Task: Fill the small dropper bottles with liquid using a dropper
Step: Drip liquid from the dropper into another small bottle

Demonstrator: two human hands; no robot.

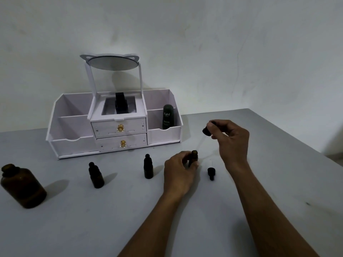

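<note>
Both hands' fingers pinch: left hand (179, 167) grips open bottle (194, 155), right hand (232, 138) dropper (207, 131) above.

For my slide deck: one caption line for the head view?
Left hand steadies an open small bottle while right hand aims a dropper at it.

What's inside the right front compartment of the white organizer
A dark green Kahf bottle stands upright in the organizer's right front compartment. The front wall covers its base and the compartment floor, so anything lying low there cannot be seen.
</note>
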